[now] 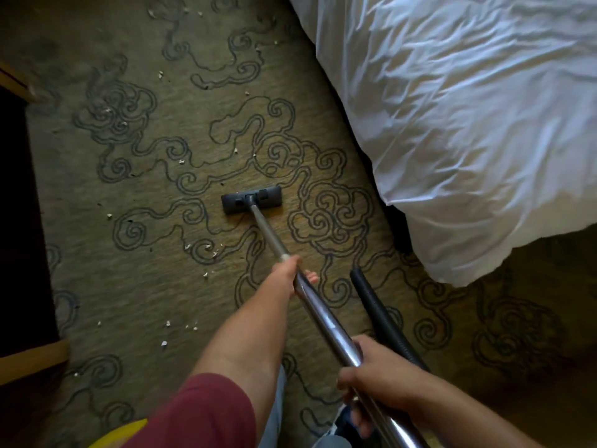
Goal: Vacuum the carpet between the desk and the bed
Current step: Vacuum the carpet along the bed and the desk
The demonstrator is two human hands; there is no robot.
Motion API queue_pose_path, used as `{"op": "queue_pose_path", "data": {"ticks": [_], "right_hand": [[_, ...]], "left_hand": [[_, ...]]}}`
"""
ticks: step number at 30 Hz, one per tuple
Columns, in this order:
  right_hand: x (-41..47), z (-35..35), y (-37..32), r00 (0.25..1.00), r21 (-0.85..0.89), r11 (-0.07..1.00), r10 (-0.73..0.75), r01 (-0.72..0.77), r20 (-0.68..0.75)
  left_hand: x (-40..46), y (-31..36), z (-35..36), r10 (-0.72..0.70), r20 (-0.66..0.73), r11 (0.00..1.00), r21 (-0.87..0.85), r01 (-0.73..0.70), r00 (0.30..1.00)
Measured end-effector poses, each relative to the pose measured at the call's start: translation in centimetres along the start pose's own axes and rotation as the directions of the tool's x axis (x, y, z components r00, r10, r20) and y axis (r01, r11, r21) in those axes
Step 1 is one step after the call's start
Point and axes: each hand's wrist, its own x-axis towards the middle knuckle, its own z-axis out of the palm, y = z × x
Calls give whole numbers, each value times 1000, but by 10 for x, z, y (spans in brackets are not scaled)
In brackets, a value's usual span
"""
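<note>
Carpet (135,273) left of the bed (468,124) is only partly vacuumed: white crumbs (181,162) lie around and beyond the floor nozzle (251,200). Left hand (288,272) and right hand (371,379) both grip the metal wand (326,318).

Yellow obj (121,434) at bottom edge, maroon sleeve (206,412) beside it.

I am stretching my left arm (239,334) forward, its dark red sleeve (200,412) covering the upper part, and my left hand (289,273) is curling round the vacuum wand (319,313) further along it. I am keeping my right hand (371,379) closer to my body, its fingers wrapping the wand from above.
</note>
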Motion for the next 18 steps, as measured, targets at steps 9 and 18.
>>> {"op": "queue_pose_path", "data": {"ticks": [9, 18], "right_hand": [[-37, -27, 16, 965, -174, 966, -217, 191, -147], [-36, -31, 8, 969, -271, 946, -217, 178, -120]], "left_hand": [[-90, -60, 40, -26, 116, 1000, 9, 25, 993], [-89, -65, 50, 102, -12, 994, -40, -103, 995]]}}
